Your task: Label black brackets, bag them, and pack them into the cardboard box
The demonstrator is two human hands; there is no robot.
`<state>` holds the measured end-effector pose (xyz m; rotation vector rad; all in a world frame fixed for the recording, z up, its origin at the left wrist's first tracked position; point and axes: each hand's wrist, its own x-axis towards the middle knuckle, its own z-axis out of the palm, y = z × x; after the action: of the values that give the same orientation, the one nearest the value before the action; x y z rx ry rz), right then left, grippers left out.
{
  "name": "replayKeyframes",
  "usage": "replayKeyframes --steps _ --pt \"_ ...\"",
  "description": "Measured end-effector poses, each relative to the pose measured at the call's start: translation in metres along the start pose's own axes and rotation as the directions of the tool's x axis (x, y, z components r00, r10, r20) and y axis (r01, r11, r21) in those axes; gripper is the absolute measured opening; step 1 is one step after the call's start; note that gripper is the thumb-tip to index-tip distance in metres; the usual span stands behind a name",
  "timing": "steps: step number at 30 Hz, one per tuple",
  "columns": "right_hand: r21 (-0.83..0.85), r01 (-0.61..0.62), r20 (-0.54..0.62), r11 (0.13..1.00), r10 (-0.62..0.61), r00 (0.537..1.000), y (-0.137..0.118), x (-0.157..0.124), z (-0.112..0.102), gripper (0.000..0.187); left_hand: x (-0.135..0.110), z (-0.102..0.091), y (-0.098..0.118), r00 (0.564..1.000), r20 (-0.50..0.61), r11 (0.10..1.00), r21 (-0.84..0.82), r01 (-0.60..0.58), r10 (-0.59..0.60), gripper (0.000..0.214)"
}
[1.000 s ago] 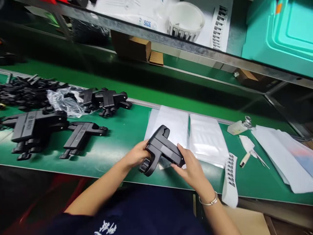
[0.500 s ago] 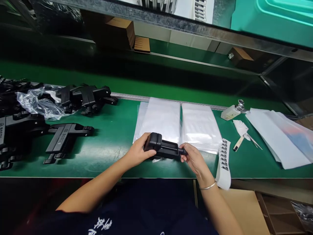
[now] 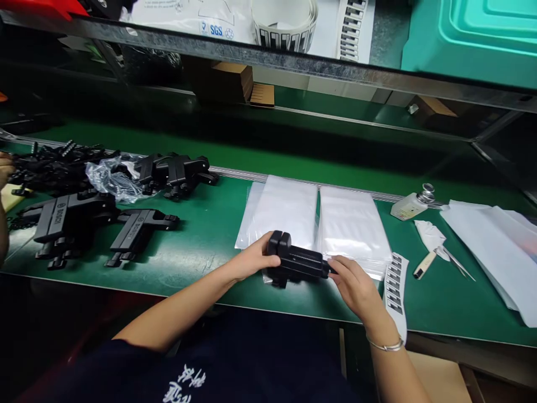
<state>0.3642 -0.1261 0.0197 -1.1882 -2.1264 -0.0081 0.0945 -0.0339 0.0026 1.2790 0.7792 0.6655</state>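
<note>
Both hands hold one black plastic clamp (image 3: pixel 304 262) above the front edge of the bench. My left hand (image 3: pixel 257 258) wraps its thicker left end, thumb on the near side. At the other end, the fingers of my right hand (image 3: pixel 350 282) are closed on the narrow black knob-like tip. Behind the clamp lie two stacks of clear plastic bags, a left stack (image 3: pixel 285 210) and a right stack (image 3: pixel 352 224). Beside my right forearm, a strip of printed labels (image 3: pixel 394 285) hangs over the bench edge.
Several similar black clamps (image 3: pixel 134 232) lie left, near crumpled plastic (image 3: pixel 113 178) and a dark pile of parts (image 3: pixel 62 168). A bottle (image 3: pixel 413 202), small scissors-like tool (image 3: pixel 425 264) and white sheets (image 3: pixel 490 240) lie right. A metal shelf (image 3: pixel 293 61) spans overhead. Another person's hand (image 3: pixel 5 168) shows far left.
The view has shifted left and up, showing more of the shelf and the other person's hand. The clamp has turned in my hands, and a lower part of it now shows.
</note>
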Motion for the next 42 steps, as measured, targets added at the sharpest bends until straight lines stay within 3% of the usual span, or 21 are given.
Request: replayKeyframes --steps 1,3,6,8,11,15,18,20,23,25,27,28,29,31,32,33,35,36,38,40,42 --pt "-0.001 -0.027 -0.055 1.0 0.027 0.998 0.002 -0.004 0.0 0.047 -0.002 0.001 0.004 0.996 0.026 0.987 0.133 -0.089 0.086 0.072" --pt "0.006 -0.087 -0.17 0.996 0.087 0.982 0.005 -0.012 0.003 0.049 -0.007 0.003 0.014 0.96 0.126 0.878 0.387 -0.281 0.251 0.068" --pt "-0.019 -0.126 -0.286 0.992 0.115 0.951 0.006 -0.023 0.012 0.05 -0.01 0.007 0.025 0.852 0.31 0.648 0.554 -0.523 0.422 0.045" --pt "-0.047 -0.136 -0.337 0.99 0.113 0.935 0.005 -0.029 0.017 0.052 -0.01 0.011 0.029 0.807 0.371 0.563 0.582 -0.587 0.459 0.04" --pt "-0.074 -0.156 -0.367 0.985 0.119 0.922 0.005 -0.033 0.021 0.054 -0.01 0.015 0.031 0.798 0.387 0.53 0.602 -0.598 0.461 0.039" --pt "-0.12 -0.118 -0.341 0.986 0.07 0.937 0.003 -0.035 0.015 0.053 -0.012 0.015 0.03 0.856 0.314 0.625 0.587 -0.515 0.41 0.045" --pt "-0.169 -0.032 -0.276 0.985 -0.016 0.961 0.0 -0.033 0.002 0.058 -0.014 0.012 0.03 0.924 0.186 0.812 0.44 -0.383 0.335 0.078" --pt "-0.184 0.021 -0.22 0.983 -0.062 0.973 -0.003 -0.03 -0.007 0.058 -0.016 0.01 0.03 0.968 0.117 0.92 0.302 -0.248 0.222 0.092" --pt "-0.141 0.097 -0.132 0.985 -0.115 0.985 -0.01 -0.022 -0.016 0.045 -0.016 0.008 0.029 0.995 0.057 0.984 0.155 -0.093 0.085 0.085" --pt "-0.032 0.097 -0.088 0.995 -0.099 0.991 -0.017 -0.016 -0.015 0.032 -0.016 0.007 0.027 0.997 0.012 0.993 0.097 -0.071 0.07 0.078" --pt "0.175 -0.065 -0.058 0.982 0.076 0.995 -0.026 -0.009 -0.009 0.025 -0.017 0.005 0.025 0.993 -0.039 0.988 0.115 -0.103 0.108 0.075" --pt "0.315 -0.221 -0.027 0.923 0.241 0.97 -0.029 -0.006 -0.005 0.025 -0.019 0.003 0.025 0.988 -0.047 0.977 0.167 -0.134 0.144 0.072" --pt "0.463 -0.39 0.044 0.796 0.419 0.907 -0.032 -0.002 -0.001 0.026 -0.02 0.001 0.025 0.98 -0.031 0.953 0.238 -0.185 0.198 0.067" --pt "0.665 -0.641 0.297 0.384 0.65 0.699 -0.035 0.006 0.006 0.03 -0.024 -0.003 0.025 0.948 0.063 0.869 0.385 -0.311 0.311 0.058" --pt "0.695 -0.696 0.428 0.182 0.673 0.603 -0.035 0.009 0.008 0.032 -0.026 -0.005 0.025 0.929 0.116 0.823 0.436 -0.364 0.35 0.056" --pt "0.696 -0.717 0.527 0.031 0.656 0.54 -0.034 0.012 0.01 0.032 -0.027 -0.007 0.025 0.917 0.151 0.79 0.469 -0.396 0.37 0.055" --pt "0.685 -0.723 0.611 -0.093 0.615 0.499 -0.031 0.015 0.012 0.035 -0.03 -0.009 0.023 0.933 0.106 0.792 0.501 -0.35 0.345 0.056" --pt "0.693 -0.715 0.602 -0.086 0.614 0.51 -0.03 0.015 0.014 0.039 -0.03 -0.01 0.02 0.95 0.032 0.822 0.492 -0.287 0.312 0.057" --pt "0.729 -0.683 0.496 0.046 0.651 0.574 -0.029 0.011 0.018 0.049 -0.028 -0.011 0.015 0.958 -0.147 0.903 0.393 -0.172 0.247 0.061" --pt "0.701 -0.647 0.302 0.299 0.698 0.649 -0.03 0.007 0.023 0.054 -0.025 -0.012 0.009 0.935 -0.292 0.964 0.23 -0.135 0.2 0.065" --pt "0.597 -0.604 0.125 0.528 0.682 0.721 -0.033 0.005 0.029 0.052 -0.02 -0.014 0.005 0.92 -0.357 0.986 0.087 -0.14 0.162 0.066"
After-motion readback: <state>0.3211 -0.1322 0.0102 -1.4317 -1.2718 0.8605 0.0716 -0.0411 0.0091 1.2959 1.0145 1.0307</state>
